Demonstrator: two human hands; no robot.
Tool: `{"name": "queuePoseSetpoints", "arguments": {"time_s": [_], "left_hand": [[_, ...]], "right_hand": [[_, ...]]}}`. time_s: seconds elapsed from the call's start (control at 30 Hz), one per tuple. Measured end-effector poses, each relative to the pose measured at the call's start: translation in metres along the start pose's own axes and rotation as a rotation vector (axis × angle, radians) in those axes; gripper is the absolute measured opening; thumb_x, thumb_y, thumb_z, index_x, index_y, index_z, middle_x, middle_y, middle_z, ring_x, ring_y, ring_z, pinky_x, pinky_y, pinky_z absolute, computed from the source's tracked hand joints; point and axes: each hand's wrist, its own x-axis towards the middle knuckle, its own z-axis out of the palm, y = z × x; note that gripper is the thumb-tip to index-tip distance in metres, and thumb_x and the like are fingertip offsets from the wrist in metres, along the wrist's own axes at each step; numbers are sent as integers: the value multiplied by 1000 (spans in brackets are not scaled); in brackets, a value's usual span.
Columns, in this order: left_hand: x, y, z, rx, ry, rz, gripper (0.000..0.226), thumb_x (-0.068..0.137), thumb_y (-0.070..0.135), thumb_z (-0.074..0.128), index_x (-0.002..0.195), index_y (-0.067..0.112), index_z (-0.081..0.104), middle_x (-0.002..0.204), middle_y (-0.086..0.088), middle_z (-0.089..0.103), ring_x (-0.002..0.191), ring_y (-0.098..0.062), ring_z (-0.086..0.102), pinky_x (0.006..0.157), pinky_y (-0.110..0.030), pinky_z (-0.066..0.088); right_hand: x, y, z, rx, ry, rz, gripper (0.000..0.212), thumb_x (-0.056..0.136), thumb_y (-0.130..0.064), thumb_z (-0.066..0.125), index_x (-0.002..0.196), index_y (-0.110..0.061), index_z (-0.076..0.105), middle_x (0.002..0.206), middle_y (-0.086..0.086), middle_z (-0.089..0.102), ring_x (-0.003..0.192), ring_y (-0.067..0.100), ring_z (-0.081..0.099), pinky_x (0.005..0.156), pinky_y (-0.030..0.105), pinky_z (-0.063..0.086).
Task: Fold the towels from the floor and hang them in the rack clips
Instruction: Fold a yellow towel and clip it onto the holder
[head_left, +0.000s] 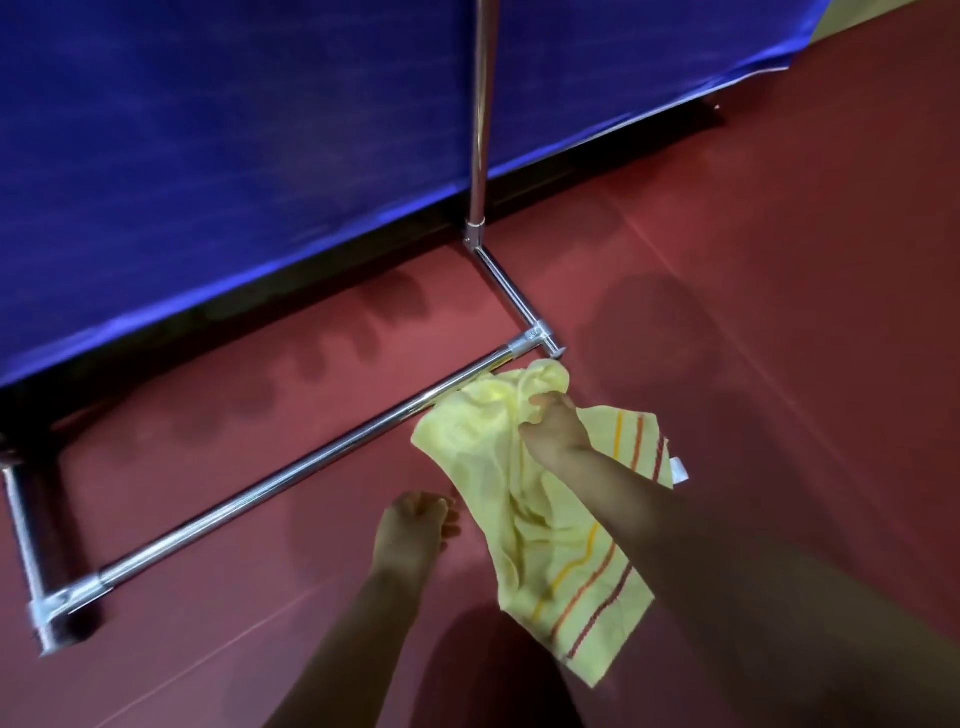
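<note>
Left hand (413, 535) nearest, over the red floor (753, 312), fingers loosely curled, holding nothing, just left of the towel; yellow towel (478, 467) with orange and yellow stripes at its near end, bunched at its far end; right hand (553, 426) grips that bunched part, fingers curled into the cloth; can't tell if the striped end touches the floor; far end of towel overlaps the rack's chrome bottom bar (291, 478) beside the corner joint (537, 338); upright pole (480, 119) rises behind that; blue fabric (234, 156) farthest back.
</note>
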Motion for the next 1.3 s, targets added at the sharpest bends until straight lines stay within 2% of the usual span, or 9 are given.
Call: {"name": "queuePoseSetpoints", "arguments": {"time_s": [0.13, 0.37, 0.5, 0.63, 0.73, 0.87, 0.93, 1.07, 1.3], "left_hand": [[13, -11, 1, -45, -14, -36, 22, 94, 3, 42, 81, 8, 60, 80, -11, 67, 70, -20, 62, 66, -29, 50], [16, -20, -3, -96, -2, -80, 22, 94, 1, 41, 84, 5, 60, 74, -9, 63, 64, -18, 58, 62, -26, 49], [4, -3, -5, -128, 3, -28, 22, 94, 1, 40, 86, 4, 60, 74, -9, 64, 64, -19, 59, 63, -27, 48], [-17, 25, -9, -139, 4, 108, 16, 93, 2, 45, 89, 6, 59, 77, -8, 65, 66, -19, 61, 63, -24, 48], [-40, 57, -15, -107, 46, 268, 22, 90, -2, 48, 95, 17, 55, 88, -7, 61, 73, -15, 56, 57, -8, 44], [-80, 113, -27, -5, -1, 469, 56, 84, -9, 46, 129, 24, 44, 128, -6, 52, 117, -23, 51, 98, -22, 43], [-103, 142, -36, 45, -24, 573, 65, 78, -11, 48, 133, 23, 43, 132, -1, 50, 122, -17, 49, 101, -21, 42], [-164, 194, -69, 10, -111, 681, 58, 73, -23, 46, 108, 23, 56, 106, 0, 62, 88, 4, 60, 70, -11, 46], [-286, 253, -140, 198, -203, 803, 22, 78, -6, 59, 91, 12, 58, 84, -1, 63, 69, 3, 60, 69, -12, 48]], "right_hand": [[34, -4, 2, -11, -20, -26, 57, 86, -9, 44, 140, -27, 38, 157, 0, 8, 111, 23, 57, 84, 24, 41], [55, -6, 15, 242, -4, -116, 41, 85, -4, 49, 122, -20, 59, 119, -2, 51, 96, 14, 49, 77, 17, 40], [34, -20, 14, 341, 48, -182, 22, 85, -12, 55, 100, -17, 71, 112, 2, 65, 116, 20, 50, 106, 26, 36], [-9, -43, 0, 415, -17, -298, 30, 79, 2, 61, 65, -24, 59, 74, -6, 60, 81, 12, 57, 73, 17, 42], [-44, -62, -23, 373, -61, -386, 36, 77, 5, 60, 62, -27, 53, 67, -9, 53, 63, 4, 48, 59, 12, 38], [-100, -94, -59, 383, -207, -508, 35, 78, 7, 56, 66, -24, 46, 63, -3, 45, 57, 8, 42, 51, 16, 36], [-130, -114, -77, 378, -224, -579, 32, 80, 0, 55, 66, -26, 42, 61, -6, 42, 57, 7, 38, 52, 19, 32], [-197, -154, -123, 394, -211, -768, 20, 65, -12, 48, 68, -30, 39, 76, 8, 54, 74, 11, 46, 67, 27, 37], [-313, -206, -189, 313, -132, -1080, 29, 72, -16, 56, 68, -41, 41, 84, 18, 59, 87, 35, 61, 78, 47, 48]]}}
